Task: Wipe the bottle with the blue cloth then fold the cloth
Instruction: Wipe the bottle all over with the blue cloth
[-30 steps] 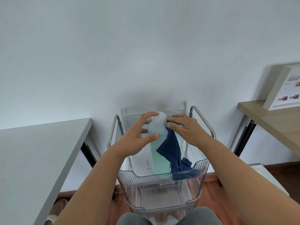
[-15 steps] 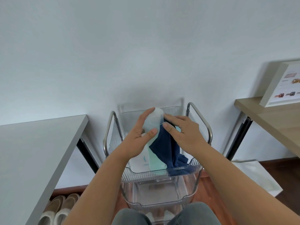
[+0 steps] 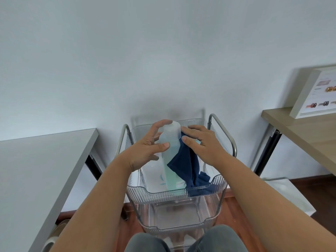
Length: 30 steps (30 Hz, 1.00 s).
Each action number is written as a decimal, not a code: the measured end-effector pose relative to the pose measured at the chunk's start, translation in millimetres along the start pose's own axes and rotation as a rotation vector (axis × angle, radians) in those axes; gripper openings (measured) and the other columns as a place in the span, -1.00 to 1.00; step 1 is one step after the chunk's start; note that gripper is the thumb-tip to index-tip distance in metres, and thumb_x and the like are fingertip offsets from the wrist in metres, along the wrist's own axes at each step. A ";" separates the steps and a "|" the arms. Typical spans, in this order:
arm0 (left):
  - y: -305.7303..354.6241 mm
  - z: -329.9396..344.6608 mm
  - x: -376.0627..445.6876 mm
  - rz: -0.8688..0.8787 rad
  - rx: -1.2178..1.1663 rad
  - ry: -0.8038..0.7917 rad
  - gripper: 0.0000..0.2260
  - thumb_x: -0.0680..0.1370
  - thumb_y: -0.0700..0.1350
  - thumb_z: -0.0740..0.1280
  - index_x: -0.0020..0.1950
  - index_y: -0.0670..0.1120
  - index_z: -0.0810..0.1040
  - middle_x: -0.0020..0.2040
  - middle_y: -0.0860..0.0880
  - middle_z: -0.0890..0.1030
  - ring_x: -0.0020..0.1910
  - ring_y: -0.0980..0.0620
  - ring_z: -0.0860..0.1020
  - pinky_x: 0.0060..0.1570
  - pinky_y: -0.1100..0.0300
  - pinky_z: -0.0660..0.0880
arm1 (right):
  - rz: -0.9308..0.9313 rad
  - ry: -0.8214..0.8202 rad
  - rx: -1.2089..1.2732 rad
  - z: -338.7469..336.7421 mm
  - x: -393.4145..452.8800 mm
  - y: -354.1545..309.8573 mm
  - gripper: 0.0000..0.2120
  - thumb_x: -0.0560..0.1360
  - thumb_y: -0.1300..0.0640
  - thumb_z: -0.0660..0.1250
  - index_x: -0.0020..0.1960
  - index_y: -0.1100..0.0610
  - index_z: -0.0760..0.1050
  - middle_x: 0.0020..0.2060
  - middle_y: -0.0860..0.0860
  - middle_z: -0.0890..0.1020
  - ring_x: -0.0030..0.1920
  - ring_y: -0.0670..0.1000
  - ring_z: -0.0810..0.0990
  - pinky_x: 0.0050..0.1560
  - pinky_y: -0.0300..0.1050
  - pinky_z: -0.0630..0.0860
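The tall translucent plastic bottle [image 3: 170, 157], with pale blue-green liquid and a frosted white cap, stands slightly tilted in the top tier of a clear ribbed plastic trolley [image 3: 174, 194] with metal handles, straight ahead at twelve o'clock from where the person sits. The left hand [image 3: 145, 151] grips the bottle near its shoulder from the nine o'clock side, thumb across the front and fingers curled round toward the cap. The right hand [image 3: 201, 146] presses the dark blue cloth [image 3: 185, 166] against the bottle's three o'clock flank with fingers spread and fairly straight; whether the thumb pinches the cloth I cannot tell. The cloth hangs down from under that hand, and its lower end trails over the tray's near rim at about five o'clock.

I judge this to be the wiping step, with the upper part of the bottle under the cloth and the folding not yet begun. The next move likely calls for drawing the cloth down or around the body while the left hand steadies or turns the bottle, so the covered side gets reached. A grey table [image 3: 36, 160] stands at nine o'clock and a wooden table [image 3: 300, 128] with a white box [image 3: 312, 93] at two o'clock.
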<state>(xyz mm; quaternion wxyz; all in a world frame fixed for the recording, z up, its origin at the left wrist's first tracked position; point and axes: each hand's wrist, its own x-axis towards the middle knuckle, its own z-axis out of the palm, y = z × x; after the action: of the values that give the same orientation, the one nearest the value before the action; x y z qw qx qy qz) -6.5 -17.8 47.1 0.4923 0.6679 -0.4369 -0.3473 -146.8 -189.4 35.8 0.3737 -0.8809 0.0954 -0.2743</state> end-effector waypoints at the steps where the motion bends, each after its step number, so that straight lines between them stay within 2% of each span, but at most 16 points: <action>1: 0.9 -0.3 -0.1 -0.002 -0.008 -0.005 -0.38 0.52 0.08 0.41 0.47 0.38 0.17 0.25 0.31 0.53 0.29 0.16 0.49 0.27 -0.28 0.37 | 0.002 -0.025 -0.009 -1.8 3.4 -0.3 -0.65 0.49 -0.12 0.18 0.27 -0.33 0.40 0.09 -0.39 0.49 0.33 -0.10 0.37 0.38 0.20 0.23; 3: 3.4 -1.2 -1.5 -0.014 -0.008 -0.015 -0.40 0.53 0.06 0.40 0.46 0.39 0.18 0.28 0.26 0.53 0.33 0.08 0.47 0.24 -0.24 0.39 | -0.013 -0.073 -0.042 -5.1 8.0 -0.7 -0.62 0.50 -0.10 0.15 0.31 -0.25 0.44 0.13 -0.33 0.50 0.34 -0.10 0.35 0.39 0.20 0.21; 4: 5.0 0.2 -2.5 -0.015 -0.005 -0.005 -0.42 0.55 0.04 0.38 0.45 0.40 0.19 0.29 0.27 0.52 0.36 0.09 0.43 0.24 -0.23 0.39 | -0.028 -0.090 -0.066 -6.0 9.3 -0.1 -0.61 0.52 -0.09 0.13 0.33 -0.22 0.44 0.14 -0.33 0.50 0.34 -0.09 0.35 0.39 0.20 0.21; 5: 6.8 4.2 -3.8 -0.004 0.002 0.023 -0.45 0.58 0.01 0.36 0.44 0.42 0.20 0.28 0.32 0.51 0.39 0.19 0.37 0.25 -0.20 0.37 | -0.041 -0.099 -0.090 -6.2 10.1 0.8 -0.60 0.53 -0.08 0.12 0.35 -0.20 0.43 0.17 -0.32 0.51 0.35 -0.08 0.34 0.39 0.20 0.21; 7: 6.7 20.9 -6.7 0.095 0.145 0.192 -0.51 0.64 -0.03 0.27 0.42 0.44 0.21 0.37 0.32 0.40 0.41 0.37 0.25 0.36 -0.08 0.30 | -0.053 -0.066 -0.112 -4.2 8.6 4.0 -0.61 0.56 -0.06 0.14 0.38 -0.15 0.42 0.30 -0.23 0.50 0.36 -0.06 0.34 0.39 0.19 0.21; 9: 1.4 46.1 -10.9 0.238 0.380 0.433 -0.54 0.65 0.03 0.20 0.41 0.48 0.15 0.48 0.16 0.27 0.47 0.25 0.21 0.40 0.10 0.24 | -0.042 0.038 -0.059 1.1 3.8 7.5 -0.66 0.58 0.01 0.24 0.35 -0.07 0.47 0.35 -0.15 0.48 0.37 -0.05 0.35 0.41 0.14 0.23; 10: -1.0 58.6 -13.2 0.278 0.431 0.524 -0.55 0.64 0.10 0.19 0.41 0.50 0.12 0.47 0.13 0.27 0.44 0.25 0.24 0.35 0.22 0.25 | -0.029 0.090 -0.014 4.3 0.7 8.1 -0.67 0.57 0.04 0.29 0.33 -0.04 0.51 0.35 -0.13 0.49 0.36 -0.06 0.36 0.42 0.07 0.25; 11: -3.8 68.3 -13.8 0.290 0.432 0.582 -0.54 0.62 0.14 0.20 0.42 0.50 0.10 0.44 0.14 0.29 0.37 0.32 0.28 0.27 0.33 0.25 | -0.012 0.126 0.033 7.9 -2.2 8.0 -0.68 0.56 0.05 0.32 0.30 -0.03 0.53 0.33 -0.13 0.51 0.36 -0.08 0.37 0.42 -0.02 0.26; 13: -8.9 76.2 -11.0 0.291 0.368 0.626 -0.51 0.61 0.15 0.25 0.45 0.47 0.13 0.35 0.18 0.33 0.28 0.43 0.31 0.18 0.37 0.28 | 0.031 0.153 0.107 13.9 -5.9 6.4 -0.69 0.55 0.05 0.33 0.28 -0.04 0.55 0.30 -0.18 0.53 0.34 -0.12 0.37 0.38 -0.19 0.26; 16: -11.7 67.3 -6.2 0.285 0.298 0.601 -0.50 0.59 0.13 0.30 0.45 0.42 0.19 0.36 0.20 0.38 0.32 0.24 0.40 0.27 0.07 0.43 | 0.053 0.157 0.136 16.4 -8.2 6.4 -0.69 0.55 0.04 0.33 0.29 -0.06 0.54 0.22 -0.25 0.56 0.28 -0.20 0.39 0.29 -0.35 0.26; 19: -11.6 55.2 -6.2 0.288 0.284 0.520 -0.52 0.57 0.14 0.33 0.42 0.43 0.23 0.33 0.32 0.39 0.33 0.24 0.41 0.26 0.03 0.44 | 0.032 0.156 0.105 15.1 -10.9 7.9 -0.67 0.54 0.03 0.33 0.30 -0.05 0.54 0.20 -0.23 0.58 0.25 -0.21 0.41 0.22 -0.48 0.25; 22: -9.4 46.2 -4.8 0.264 0.233 0.461 -0.53 0.57 0.09 0.35 0.38 0.43 0.27 0.29 0.29 0.45 0.27 -0.01 0.52 0.23 -0.09 0.50 | -0.004 0.140 0.053 14.5 -8.6 8.8 -0.67 0.56 0.03 0.30 0.32 -0.02 0.52 0.23 -0.19 0.58 0.24 -0.18 0.41 0.26 -0.42 0.27; 24: -7.6 42.1 -2.8 0.255 0.226 0.417 -0.53 0.58 0.04 0.35 0.37 0.43 0.27 0.23 0.37 0.47 0.24 0.03 0.54 0.23 0.00 0.50 | -0.019 0.113 0.043 12.2 -5.2 10.9 -0.67 0.59 0.05 0.26 0.34 0.00 0.50 0.24 -0.17 0.57 0.24 -0.16 0.41 0.26 -0.45 0.25; 26: -7.1 37.7 -1.3 0.251 0.218 0.361 -0.53 0.59 0.00 0.35 0.36 0.43 0.27 0.16 0.43 0.47 0.15 0.14 0.57 0.12 0.24 0.51 | -0.026 0.075 0.030 9.0 -0.9 13.9 -0.67 0.61 0.06 0.21 0.36 0.00 0.49 0.23 -0.18 0.57 0.24 -0.14 0.41 0.24 -0.49 0.24; 28: -6.5 33.0 -1.8 0.237 0.203 0.312 -0.54 0.60 -0.01 0.34 0.34 0.43 0.27 0.10 0.49 0.46 0.07 0.22 0.59 -0.01 0.42 0.49 | -0.029 0.019 0.016 5.6 4.7 15.5 -0.67 0.63 0.06 0.17 0.37 -0.03 0.47 0.23 -0.22 0.55 0.25 -0.12 0.41 0.28 -0.37 0.28; 30: -6.3 28.1 -2.2 0.227 0.193 0.267 -0.55 0.61 -0.02 0.33 0.33 0.43 0.27 0.08 0.52 0.46 0.04 0.25 0.59 -0.02 0.45 0.47 | -0.031 -0.038 0.005 2.3 11.0 14.6 -0.67 0.65 0.06 0.13 0.37 -0.09 0.44 0.21 -0.33 0.51 0.26 -0.09 0.39 0.31 -0.24 0.27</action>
<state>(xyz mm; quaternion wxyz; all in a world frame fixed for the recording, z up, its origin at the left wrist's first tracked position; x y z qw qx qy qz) -31.0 -24.9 33.4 0.5158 0.6986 -0.4713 -0.1545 -135.8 -202.4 28.6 0.3734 -0.8863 0.0741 -0.2637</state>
